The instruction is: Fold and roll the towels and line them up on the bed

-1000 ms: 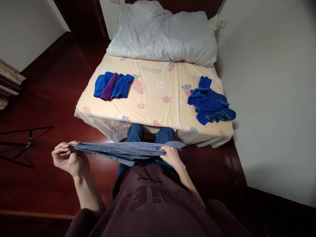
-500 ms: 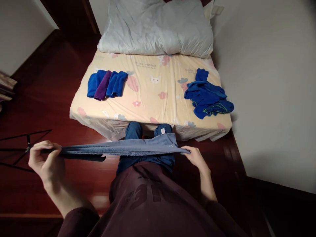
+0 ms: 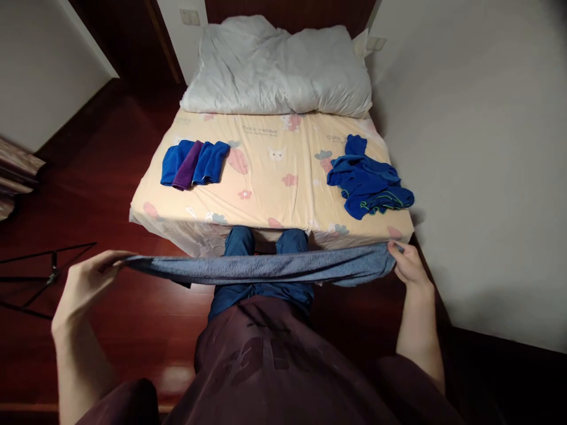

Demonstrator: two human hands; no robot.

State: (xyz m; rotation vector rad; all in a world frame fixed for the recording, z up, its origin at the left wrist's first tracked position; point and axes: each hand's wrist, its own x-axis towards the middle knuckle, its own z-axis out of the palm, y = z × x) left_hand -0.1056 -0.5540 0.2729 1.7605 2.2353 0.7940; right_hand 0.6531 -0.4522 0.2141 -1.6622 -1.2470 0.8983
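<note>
I hold a grey-blue towel [image 3: 266, 268] stretched flat between both hands, in front of my waist and just short of the bed's foot. My left hand [image 3: 91, 280] pinches its left end, fingers closed on the cloth. At the right end, my right hand [image 3: 407, 264] grips the other corner near the bed's right corner. The towel hangs level above my knees.
On the bed [image 3: 283, 195] lie a row of folded blue and purple towels [image 3: 194, 162] at the left and a heap of loose blue cloths [image 3: 367, 183] at the right. A white duvet [image 3: 279, 74] is bunched at the head. A black stand [image 3: 39, 277] is on the floor at left; a wall rises at right.
My hands have moved apart, the right one far to the right, pulling the towel out to its full width. The view has shifted slightly.
</note>
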